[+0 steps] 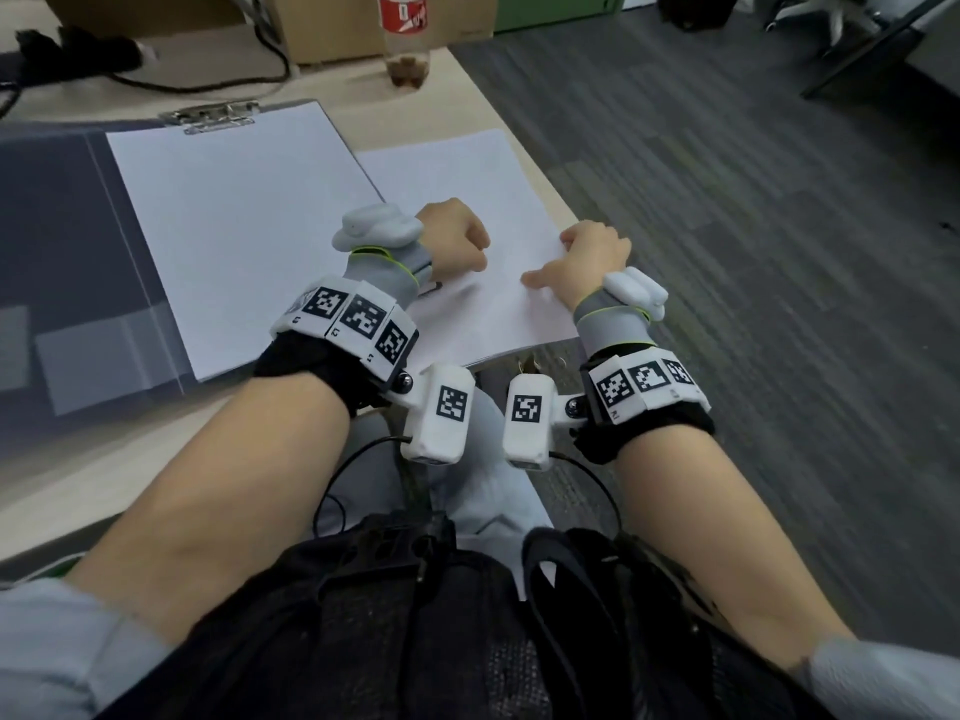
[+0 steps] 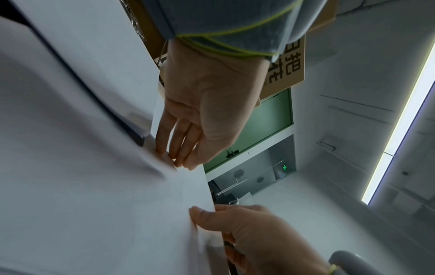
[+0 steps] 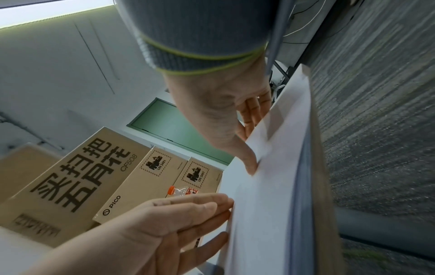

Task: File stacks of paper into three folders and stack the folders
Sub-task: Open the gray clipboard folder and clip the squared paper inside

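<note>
Fingers [image 2: 179,141] of the left hand [image 1: 453,232] lie straight, with the tips pressing on the loose paper stack [image 1: 467,200]. At the far left, an open grey folder [image 1: 52,241] lies on the surface [image 1: 130,459], with white sheets [image 1: 234,226] under its metal clip [image 1: 213,116]. The loose stack lies just beside it, at the surface's right edge. The right hand [image 1: 592,259] pinches this stack's right edge, thumb on top.

Open folder [image 1: 62,241] left on desk [image 1: 78,475]; loose paper stack [image 1: 467,189] right, at desk edge; bottle [image 1: 405,39] behind.
</note>
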{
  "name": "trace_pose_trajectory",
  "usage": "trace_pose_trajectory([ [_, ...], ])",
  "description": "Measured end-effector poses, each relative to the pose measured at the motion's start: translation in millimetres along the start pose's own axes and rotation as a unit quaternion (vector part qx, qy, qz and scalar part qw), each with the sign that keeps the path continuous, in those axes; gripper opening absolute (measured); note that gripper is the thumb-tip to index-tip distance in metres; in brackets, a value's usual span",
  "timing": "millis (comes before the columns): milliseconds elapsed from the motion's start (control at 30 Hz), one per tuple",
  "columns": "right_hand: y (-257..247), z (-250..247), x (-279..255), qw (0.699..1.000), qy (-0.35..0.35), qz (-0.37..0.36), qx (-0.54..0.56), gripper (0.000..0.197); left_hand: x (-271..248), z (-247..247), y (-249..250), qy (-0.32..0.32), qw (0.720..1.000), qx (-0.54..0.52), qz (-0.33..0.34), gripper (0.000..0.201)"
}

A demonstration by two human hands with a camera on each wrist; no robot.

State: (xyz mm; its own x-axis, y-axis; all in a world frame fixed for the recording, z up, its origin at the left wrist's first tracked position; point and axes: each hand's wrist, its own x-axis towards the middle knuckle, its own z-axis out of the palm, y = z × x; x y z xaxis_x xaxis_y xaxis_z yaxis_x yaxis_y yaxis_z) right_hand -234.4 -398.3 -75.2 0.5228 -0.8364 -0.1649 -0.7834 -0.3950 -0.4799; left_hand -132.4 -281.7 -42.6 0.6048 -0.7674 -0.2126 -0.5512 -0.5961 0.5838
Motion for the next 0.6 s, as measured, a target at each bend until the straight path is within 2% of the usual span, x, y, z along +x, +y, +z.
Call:
trace_pose_trajectory([
  [133, 0.4, -4.4, -1.0, 0.996, 0.059, -0.038, 0.057, 0.032, 5.8, 1.5, -0.4, 0.005, 1.000, -0.003, -0.007, 0.031],
  [233, -0.5, -6.9, -6.9, 0.983, 0.062, -0.087, 0.147, 0.019, 10.6, 3.6, -2.8, 0.019, 1.000, -0.016, -0.007, 0.021],
  [300, -1.6, -8.6, -10.2, 0.975, 0.060, -0.106, 0.186, 0.011, 15.5, 6.8, -5.7, 0.032, 0.997, -0.068, -0.010, 0.020],
  [433, 2.3, -7.8, -10.0, 0.955, 0.017, -0.106, 0.276, 0.018, 22.3, 15.3, -7.1, 0.021, 0.959, -0.279, -0.043, 0.048],
  [567, 5.6, -8.6, -16.1, 0.909, -0.072, -0.092, 0.399, 0.022, 27.7, 18.3, 1.1, 0.017, 0.933, -0.355, -0.056, 0.036],
  [600, 5.1, -9.5, -17.4, 0.906, -0.088, -0.083, 0.406, 0.024, 28.7, 18.2, 2.2, 0.013, 0.929, -0.364, -0.057, 0.034],
])
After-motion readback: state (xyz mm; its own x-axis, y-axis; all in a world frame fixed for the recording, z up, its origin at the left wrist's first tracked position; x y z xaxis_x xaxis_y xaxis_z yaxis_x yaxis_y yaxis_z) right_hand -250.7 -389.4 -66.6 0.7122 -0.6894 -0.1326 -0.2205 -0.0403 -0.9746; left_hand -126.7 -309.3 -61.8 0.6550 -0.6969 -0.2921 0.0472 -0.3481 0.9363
